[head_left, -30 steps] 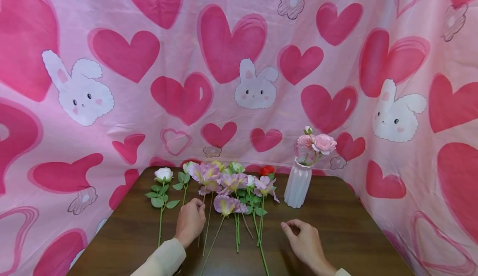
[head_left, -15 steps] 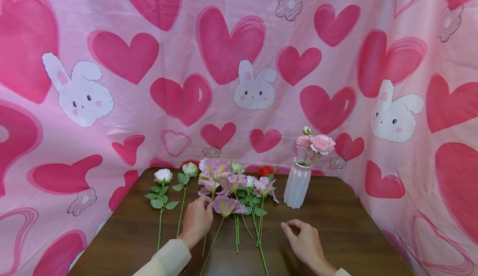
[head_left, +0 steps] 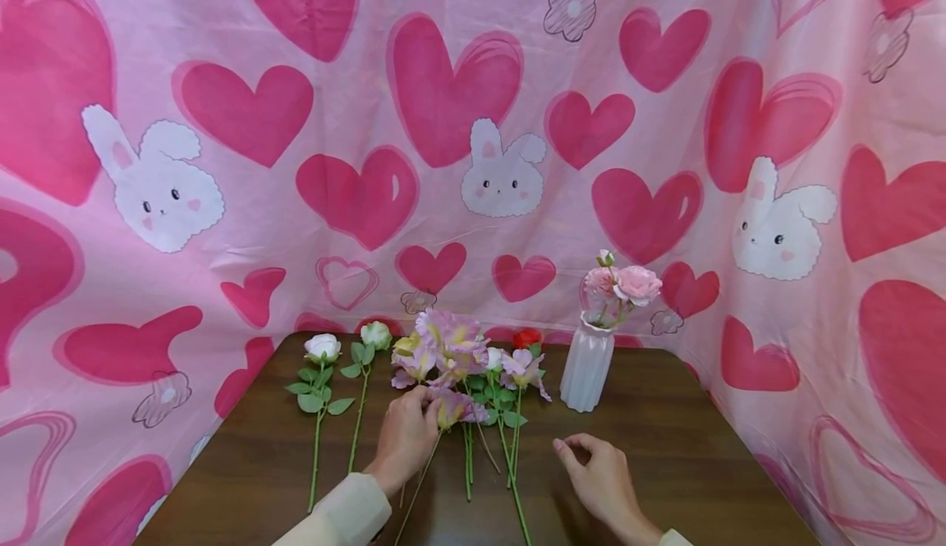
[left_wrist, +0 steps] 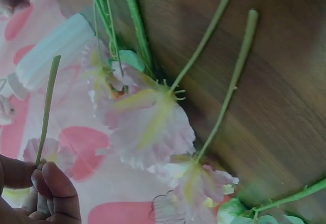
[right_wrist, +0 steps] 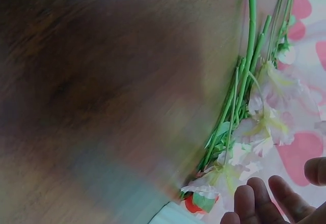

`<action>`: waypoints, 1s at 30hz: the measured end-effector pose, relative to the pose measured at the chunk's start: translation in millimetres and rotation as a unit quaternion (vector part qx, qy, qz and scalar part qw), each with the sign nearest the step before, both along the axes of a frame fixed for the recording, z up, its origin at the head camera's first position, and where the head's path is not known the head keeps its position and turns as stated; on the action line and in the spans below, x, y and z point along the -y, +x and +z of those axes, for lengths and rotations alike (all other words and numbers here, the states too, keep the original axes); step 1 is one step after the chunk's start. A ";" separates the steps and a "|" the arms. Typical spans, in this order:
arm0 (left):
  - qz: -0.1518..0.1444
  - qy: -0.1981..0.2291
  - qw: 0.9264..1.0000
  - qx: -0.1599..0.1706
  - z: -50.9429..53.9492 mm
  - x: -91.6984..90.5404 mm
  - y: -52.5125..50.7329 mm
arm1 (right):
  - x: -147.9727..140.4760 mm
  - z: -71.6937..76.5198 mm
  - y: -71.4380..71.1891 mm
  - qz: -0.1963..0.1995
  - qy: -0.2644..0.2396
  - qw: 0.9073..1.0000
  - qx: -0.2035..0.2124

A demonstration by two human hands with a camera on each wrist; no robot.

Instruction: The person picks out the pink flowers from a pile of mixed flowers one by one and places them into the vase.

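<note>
My left hand (head_left: 406, 435) pinches an artificial flower by its thin green stem (left_wrist: 47, 112) between thumb and fingers. Its pale purple, ruffled bloom (head_left: 452, 341) with yellow streaks is raised over the other blooms in the head view. Below and beside that hand lie more purple flowers, one bloom (head_left: 458, 408) right by the fingers and another (head_left: 522, 368) farther right. My right hand (head_left: 602, 476) holds nothing and stays low at the right, its fingers loosely bent. Closest to it is a white fluted vase (head_left: 589, 365) with pink roses (head_left: 637, 285) in it.
On the brown table (head_left: 665, 447), a white rose (head_left: 323, 347) and a greenish-white rose (head_left: 376, 335) lie at the left. A red flower (head_left: 528, 338) sits behind the bunch. A pink cloth (head_left: 355, 103) with hearts and rabbits hangs around the table.
My left hand has moved rightward, carrying the purple flower over the other blooms. The greenish-white rose is now uncovered. The right hand has stayed in place.
</note>
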State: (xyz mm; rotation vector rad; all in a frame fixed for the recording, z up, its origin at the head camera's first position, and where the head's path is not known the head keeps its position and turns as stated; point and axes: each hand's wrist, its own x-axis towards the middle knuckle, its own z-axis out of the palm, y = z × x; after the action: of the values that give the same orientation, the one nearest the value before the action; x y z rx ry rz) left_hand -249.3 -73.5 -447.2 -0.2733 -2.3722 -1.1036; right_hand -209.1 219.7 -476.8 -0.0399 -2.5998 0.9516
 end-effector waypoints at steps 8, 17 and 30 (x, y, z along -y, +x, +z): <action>-0.028 0.009 0.999 -0.019 3.6 -9.7 2.6 | 5.9 -0.6 -0.3 0.003 -0.006 1.000 -0.002; -0.037 0.008 0.998 -0.054 4.8 -21.7 5.3 | 12.0 -0.6 -0.1 0.009 -0.016 1.000 -0.005; -0.076 0.001 0.997 -0.018 1.9 -29.6 7.9 | 21.3 -1.1 -1.5 0.017 -0.041 0.999 -0.032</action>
State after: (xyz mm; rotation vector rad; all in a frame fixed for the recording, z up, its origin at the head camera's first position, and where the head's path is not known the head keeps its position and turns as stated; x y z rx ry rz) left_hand -241.5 -43.9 -445.3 -0.4771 -2.3495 -1.1588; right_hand -210.6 198.4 -477.9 0.0141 -2.5105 1.0543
